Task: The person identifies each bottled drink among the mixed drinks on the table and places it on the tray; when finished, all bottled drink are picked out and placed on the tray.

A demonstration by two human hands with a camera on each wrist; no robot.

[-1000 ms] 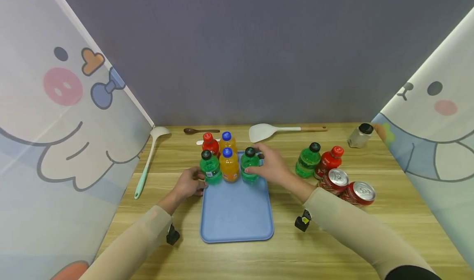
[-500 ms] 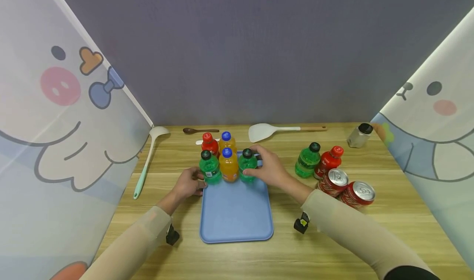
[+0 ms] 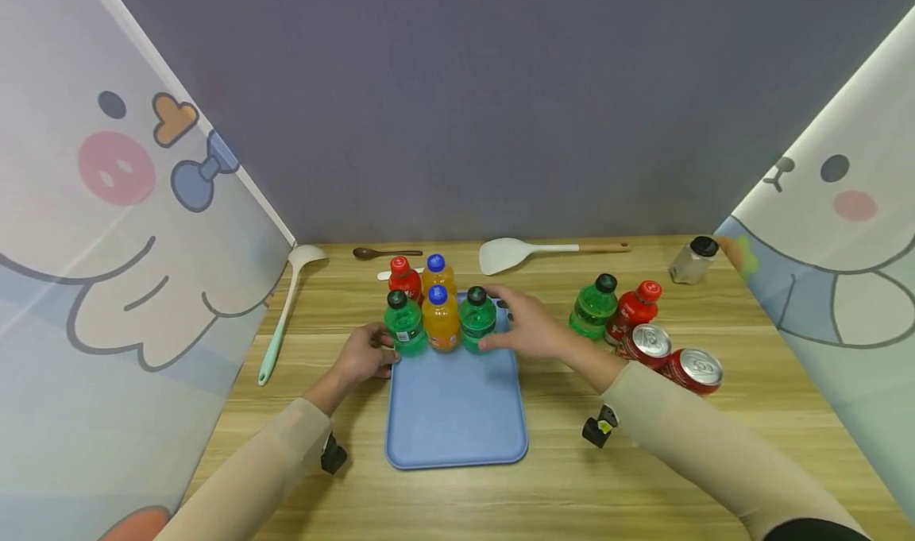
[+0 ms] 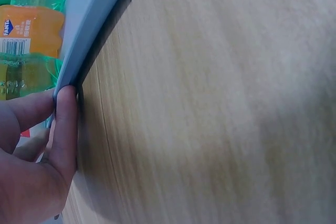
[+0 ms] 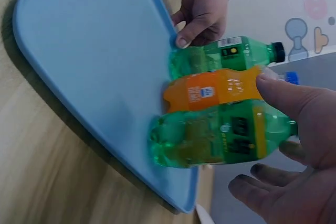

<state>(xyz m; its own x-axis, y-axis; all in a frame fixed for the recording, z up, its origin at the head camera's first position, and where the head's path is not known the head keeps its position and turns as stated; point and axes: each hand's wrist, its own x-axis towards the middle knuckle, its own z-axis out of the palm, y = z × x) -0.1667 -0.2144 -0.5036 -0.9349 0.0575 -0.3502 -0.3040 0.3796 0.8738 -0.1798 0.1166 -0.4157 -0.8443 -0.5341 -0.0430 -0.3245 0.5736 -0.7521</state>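
Green plastic bottle with a black cap stands upright at the far right of the front row on the flat blue plastic tray, touching the orange bottle with a blue cap. Right hand has its fingers loosened around the green bottle, thumb on the orange one. Left hand pinches the tray's left rim. Light wooden table, grey back wall, cartoon-printed side screens

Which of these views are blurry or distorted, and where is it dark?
Head view: sharp, with wide-angle bending at the side curtains. Left wrist view: soft, close-up wood, dark shadow under the tray edge. Right wrist view: tilted sideways, the right hand blurred in the foreground.
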